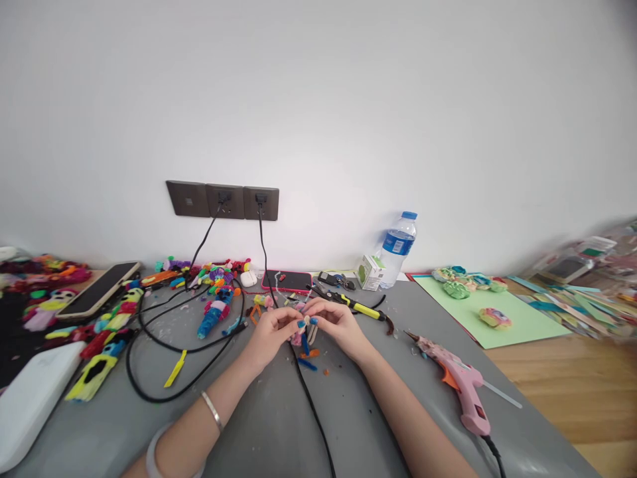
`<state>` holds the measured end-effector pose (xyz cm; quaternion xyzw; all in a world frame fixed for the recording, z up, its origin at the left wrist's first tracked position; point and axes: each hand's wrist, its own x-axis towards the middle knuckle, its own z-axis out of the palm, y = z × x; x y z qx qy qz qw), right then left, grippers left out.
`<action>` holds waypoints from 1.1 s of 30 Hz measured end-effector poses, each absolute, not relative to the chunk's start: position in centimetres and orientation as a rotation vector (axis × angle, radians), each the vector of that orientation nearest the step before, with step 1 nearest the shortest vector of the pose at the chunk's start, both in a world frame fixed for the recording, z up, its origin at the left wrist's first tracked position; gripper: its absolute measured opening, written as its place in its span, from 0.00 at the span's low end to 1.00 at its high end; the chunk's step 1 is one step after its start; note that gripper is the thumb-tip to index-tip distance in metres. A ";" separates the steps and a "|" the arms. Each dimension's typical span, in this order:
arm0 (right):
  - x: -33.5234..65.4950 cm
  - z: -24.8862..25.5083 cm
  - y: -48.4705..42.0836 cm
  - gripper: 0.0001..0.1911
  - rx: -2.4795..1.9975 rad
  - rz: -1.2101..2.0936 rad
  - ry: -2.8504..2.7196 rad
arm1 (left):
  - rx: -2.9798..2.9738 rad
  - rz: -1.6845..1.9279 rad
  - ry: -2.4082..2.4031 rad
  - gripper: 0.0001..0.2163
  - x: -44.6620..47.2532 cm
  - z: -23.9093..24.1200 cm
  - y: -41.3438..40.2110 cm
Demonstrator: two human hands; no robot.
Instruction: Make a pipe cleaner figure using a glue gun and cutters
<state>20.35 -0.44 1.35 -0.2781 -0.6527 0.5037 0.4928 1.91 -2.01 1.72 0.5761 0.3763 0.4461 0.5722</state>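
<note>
Both hands meet over the middle of the grey table, fingertips pinched together. Between the thumbs and fingers of my left hand (275,332) and my right hand (340,325) is a small pale cream piece (306,320), too small to name. Pink fuzzy pieces (296,337) show just beneath the fingers; whether they join the cream piece I cannot tell. Close below lie short blue pipe cleaner pieces (307,364) and an orange bit (309,354). A black cable (309,398) runs under the hands toward the front edge.
Left are pipe cleaner figures (94,373), a looped black cable (149,397), a phone (102,290) and a white case (37,405). Behind stand a water bottle (399,249) and small box (370,272). Right lie a yellow-black tool (365,309), pink glue gun (465,385) and green paper (478,325).
</note>
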 end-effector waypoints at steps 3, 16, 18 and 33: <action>20.3 1.3 -0.5 0.09 -0.676 1.265 -1.577 | 1.351 1.031 0.860 0.13 1.9 1.7 -2.1; 19.9 1.4 -0.8 0.11 -0.685 1.227 -1.597 | 1.308 1.086 0.875 0.12 2.3 1.4 -2.4; 19.9 1.4 -0.8 0.12 -0.680 1.224 -1.593 | 1.297 1.081 0.877 0.12 2.3 1.4 -2.4; 20.0 1.1 -0.7 0.11 -0.725 1.185 -1.565 | 1.359 1.046 0.865 0.09 2.2 1.6 -2.5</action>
